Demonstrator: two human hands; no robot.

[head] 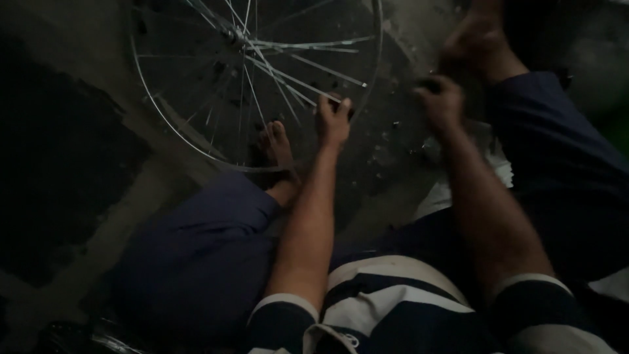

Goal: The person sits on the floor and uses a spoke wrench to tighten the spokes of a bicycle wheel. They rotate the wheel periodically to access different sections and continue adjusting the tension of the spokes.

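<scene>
A bare metal bicycle wheel rim (152,98) with thin loose spokes (298,60) lies on the dark floor ahead of me. My left hand (334,118) grips the near right part of the rim, fingers curled around it where several spokes end. My right hand (440,101) is off to the right of the wheel, blurred, closed around a small dark object that I cannot make out. My left foot (275,145) rests under the rim's near edge.
My right foot (473,39) sits at the upper right. Small dark bits (393,124) lie scattered on the concrete floor (78,131) between my hands. A pale cloth or paper (438,193) lies under my right forearm. The scene is very dim.
</scene>
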